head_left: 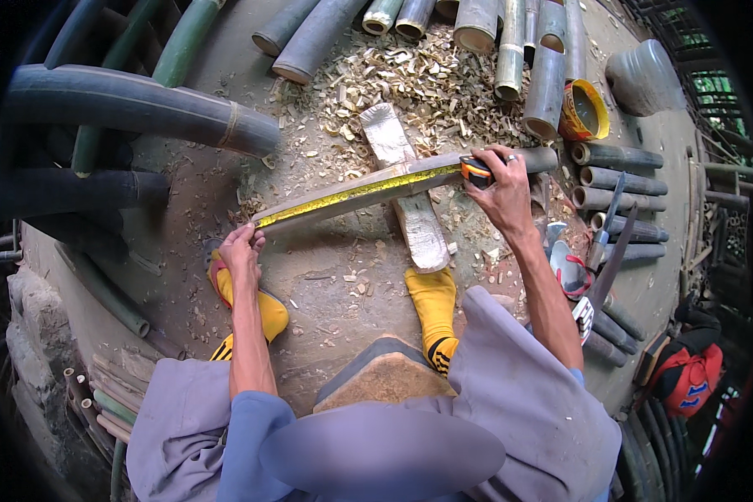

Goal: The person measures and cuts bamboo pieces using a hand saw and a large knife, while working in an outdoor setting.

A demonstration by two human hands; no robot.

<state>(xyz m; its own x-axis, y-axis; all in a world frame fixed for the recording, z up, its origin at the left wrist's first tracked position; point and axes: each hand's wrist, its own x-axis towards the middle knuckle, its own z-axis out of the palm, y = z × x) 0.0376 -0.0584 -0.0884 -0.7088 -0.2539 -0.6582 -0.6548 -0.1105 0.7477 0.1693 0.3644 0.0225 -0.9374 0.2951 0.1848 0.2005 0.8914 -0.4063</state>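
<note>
A length of bamboo (372, 181) lies slantwise across a pale, rough-hewn wooden block (424, 234). Along the bamboo runs the drawn-out yellow blade (351, 197) of a tape measure. My left hand (241, 253) pinches the blade's tip at the left end of the bamboo; whether those fingers also grip the bamboo, I cannot tell. Toward the other end, my right hand (505, 191) is closed around the orange and black tape measure case (477, 172), held against the bamboo. The bamboo's rounded right end (542, 159) sticks out beyond my right hand.
Wood shavings (427, 84) heap up beyond the block. Cut bamboo tubes (544, 92) lie at the back, with more stacked (619, 178) at right. Long blades (612, 251) stand by my right arm, near a yellow tin (584, 109). Thick bamboo (142, 105) juts in from the left.
</note>
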